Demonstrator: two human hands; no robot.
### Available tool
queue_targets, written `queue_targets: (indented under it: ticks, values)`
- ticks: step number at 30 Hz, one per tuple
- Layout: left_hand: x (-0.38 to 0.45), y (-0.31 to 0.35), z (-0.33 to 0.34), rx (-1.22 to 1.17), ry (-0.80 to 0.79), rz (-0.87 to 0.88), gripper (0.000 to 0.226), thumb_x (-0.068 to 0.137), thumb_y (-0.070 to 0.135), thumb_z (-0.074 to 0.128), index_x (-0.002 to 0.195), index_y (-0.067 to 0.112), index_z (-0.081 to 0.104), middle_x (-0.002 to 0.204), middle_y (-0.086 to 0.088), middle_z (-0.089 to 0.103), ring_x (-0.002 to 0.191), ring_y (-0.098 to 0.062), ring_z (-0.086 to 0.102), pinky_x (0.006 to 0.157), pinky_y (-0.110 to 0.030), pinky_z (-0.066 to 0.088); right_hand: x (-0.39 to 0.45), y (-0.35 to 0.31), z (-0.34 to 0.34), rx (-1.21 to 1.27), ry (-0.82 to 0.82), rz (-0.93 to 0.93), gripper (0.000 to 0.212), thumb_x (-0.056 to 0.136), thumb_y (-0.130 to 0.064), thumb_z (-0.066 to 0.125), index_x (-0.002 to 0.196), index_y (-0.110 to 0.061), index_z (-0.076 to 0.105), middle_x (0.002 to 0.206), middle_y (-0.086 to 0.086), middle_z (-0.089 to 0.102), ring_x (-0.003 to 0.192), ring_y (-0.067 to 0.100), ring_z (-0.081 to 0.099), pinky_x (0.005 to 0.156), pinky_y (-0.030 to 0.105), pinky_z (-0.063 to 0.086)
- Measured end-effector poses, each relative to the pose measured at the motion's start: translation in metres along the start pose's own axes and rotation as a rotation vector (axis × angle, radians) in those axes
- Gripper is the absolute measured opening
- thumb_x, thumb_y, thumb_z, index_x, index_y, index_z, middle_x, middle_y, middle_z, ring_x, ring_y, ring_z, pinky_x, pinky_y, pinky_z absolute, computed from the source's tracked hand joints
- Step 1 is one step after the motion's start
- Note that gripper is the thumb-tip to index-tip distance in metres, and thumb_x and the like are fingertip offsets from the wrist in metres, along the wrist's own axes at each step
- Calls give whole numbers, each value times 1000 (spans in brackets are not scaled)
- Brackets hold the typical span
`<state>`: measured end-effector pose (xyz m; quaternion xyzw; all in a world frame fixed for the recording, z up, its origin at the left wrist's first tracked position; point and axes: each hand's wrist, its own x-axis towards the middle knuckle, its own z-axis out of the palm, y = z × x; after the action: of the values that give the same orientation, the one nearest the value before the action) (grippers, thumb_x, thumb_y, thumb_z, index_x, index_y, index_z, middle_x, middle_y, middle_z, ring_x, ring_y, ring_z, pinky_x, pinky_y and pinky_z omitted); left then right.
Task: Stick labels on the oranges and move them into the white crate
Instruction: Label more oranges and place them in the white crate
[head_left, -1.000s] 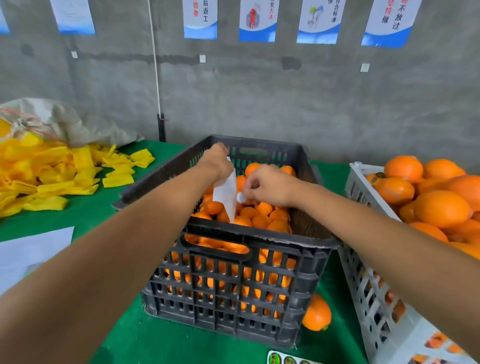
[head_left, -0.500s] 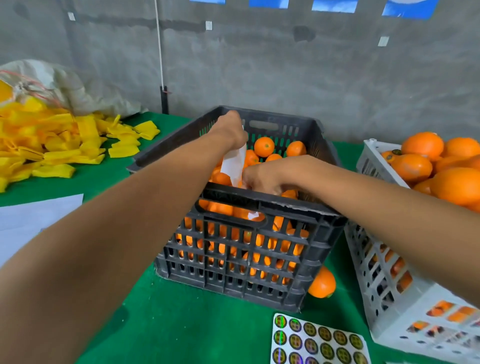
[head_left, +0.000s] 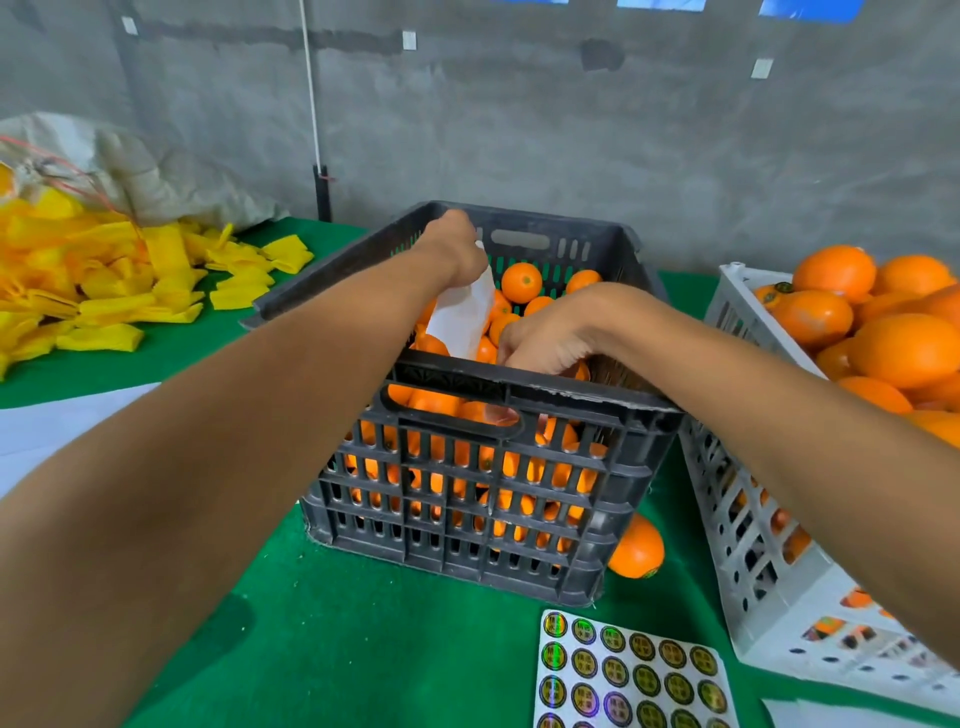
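From the head camera, both bare arms reached forward into a black crate that stood on a green cloth. The left hand was held above the far part of the crate, its fingers curled down and pinching the top of a white backing sheet that hung from it over the fruit. The right hand was lower, just inside the near rim, with its fingers curled down among the oranges; whether they pinched a label or gripped a fruit could not be told, because the fingertips were hidden behind the rim. The small oranges filled the black crate, showing through its slotted wall.

To the right stood the white crate, tilted, touching or just beside the black one, and heaped with larger oranges. One loose orange lay on the cloth between the two crates, against the black crate's corner. In front of it, near the lower edge, lay a sticker sheet with rows of round shiny labels. At the far left were a pile of yellow foam sleeves and a pale sack, with a white paper beside the left arm. A grey wall rose behind.
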<state>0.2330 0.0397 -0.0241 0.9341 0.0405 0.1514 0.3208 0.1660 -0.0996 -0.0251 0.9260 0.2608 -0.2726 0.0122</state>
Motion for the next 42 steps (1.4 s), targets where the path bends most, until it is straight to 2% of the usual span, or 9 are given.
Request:
queue_targets:
  ticks: [5, 9, 12, 16, 19, 25, 32, 38, 42]
  values:
    - [2, 1, 3, 10, -31, 31, 45, 100, 2, 54, 144, 7, 49, 143, -15, 53, 134, -33, 49, 106, -37, 45, 5, -5, 10, -91, -146, 17, 34, 102, -27, 64, 130, -7, 65, 116, 2, 66, 108, 25, 62, 81, 32, 50]
    - [3, -2, 4, -19, -28, 55, 42, 97, 0, 56, 137, 12, 55, 138, -14, 56, 127, -30, 53, 99, -34, 46, 3, -3, 10, -64, -159, -8, 28, 98, -35, 68, 110, -11, 75, 89, -4, 69, 80, 15, 60, 65, 27, 49]
    - [0, -1, 2, -72, -46, 123, 37, 92, 3, 58, 126, 16, 60, 124, -9, 63, 109, -24, 60, 85, -26, 47, -9, 3, 6, 122, -45, -12, 31, 75, -56, 78, 79, -25, 80, 79, -7, 75, 74, 13, 69, 64, 30, 55]
    - [-17, 12, -2, -162, -20, 257, 26, 91, 6, 64, 115, 16, 65, 88, 5, 63, 82, -16, 60, 62, -8, 43, -21, 15, -3, 298, 381, 41, 57, 69, -57, 78, 109, -18, 72, 102, 5, 71, 85, 21, 68, 72, 36, 58]
    - [-33, 31, -2, -235, 32, 392, 26, 93, 6, 63, 117, 16, 65, 96, 2, 67, 90, -17, 62, 86, -28, 53, -40, 27, -4, 201, 721, 159, 63, 73, -54, 73, 124, -22, 56, 95, -2, 64, 84, 19, 61, 64, 35, 50]
    - [-63, 94, 3, -323, 87, 568, 34, 94, 11, 61, 127, 22, 57, 101, 3, 71, 89, -17, 68, 87, -44, 56, -93, 59, -5, 246, 1130, 224, 60, 82, -49, 70, 124, -16, 42, 111, 14, 68, 101, 41, 65, 68, 38, 41]
    - [-107, 192, 33, -363, 14, 631, 44, 94, 4, 51, 136, 17, 50, 109, -10, 72, 101, -33, 67, 86, -50, 54, -169, 112, 16, 103, 1300, 356, 54, 91, -50, 60, 128, -15, 44, 110, 16, 71, 103, 43, 65, 75, 45, 51]
    - [-137, 233, 68, -22, 81, 750, 49, 95, 7, 51, 142, 18, 43, 110, -24, 65, 100, -47, 62, 74, -47, 49, -237, 178, 60, 81, 1373, 582, 57, 85, -45, 64, 130, -15, 45, 121, 14, 64, 112, 40, 54, 90, 44, 43]
    - [-147, 241, 82, 62, 106, 752, 47, 99, 8, 48, 143, 18, 41, 120, -21, 63, 102, -44, 62, 75, -48, 49, -264, 221, 92, 154, 1201, 617, 58, 81, -47, 69, 125, -18, 45, 121, 14, 63, 110, 40, 57, 84, 41, 43]
